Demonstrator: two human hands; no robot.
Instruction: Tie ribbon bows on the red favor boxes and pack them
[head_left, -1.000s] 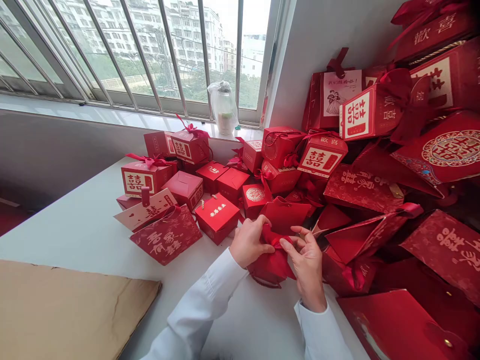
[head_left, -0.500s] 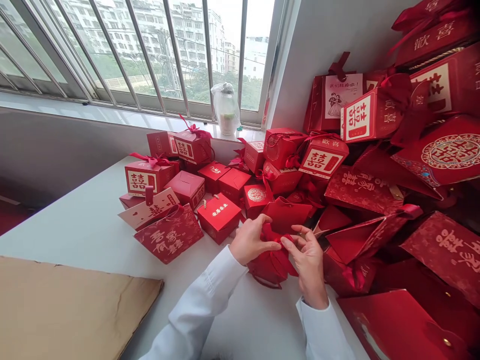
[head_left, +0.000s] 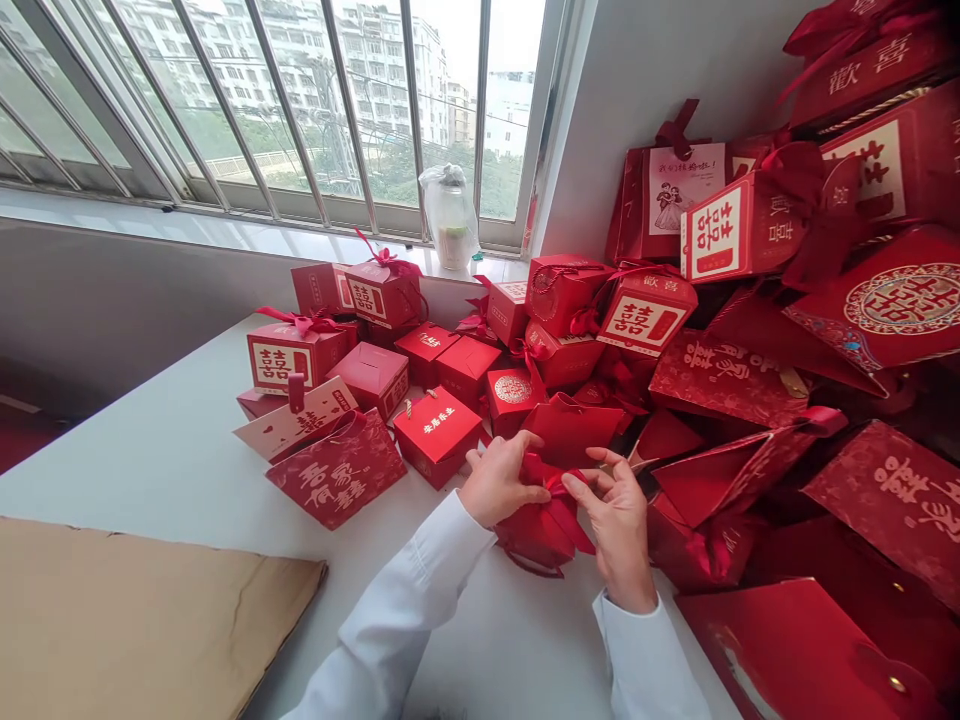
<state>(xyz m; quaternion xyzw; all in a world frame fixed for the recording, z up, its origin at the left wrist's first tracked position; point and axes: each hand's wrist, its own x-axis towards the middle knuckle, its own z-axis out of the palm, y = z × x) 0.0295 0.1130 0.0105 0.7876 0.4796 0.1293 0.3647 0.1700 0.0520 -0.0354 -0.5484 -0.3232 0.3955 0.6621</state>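
While the left hand (head_left: 495,484) and right hand (head_left: 621,525) pinch the ribbon (head_left: 559,512) over the red box (head_left: 534,538) on the desk (head_left: 487,650), expect slippery ribbon and a light, crushable box; grip the gathered centre

We log a white tabletop (head_left: 172,450) bearing clustered red gift boxes (head_left: 469,366) and, just beside them, a Chinese-lettered red gift bag (head_left: 337,472).
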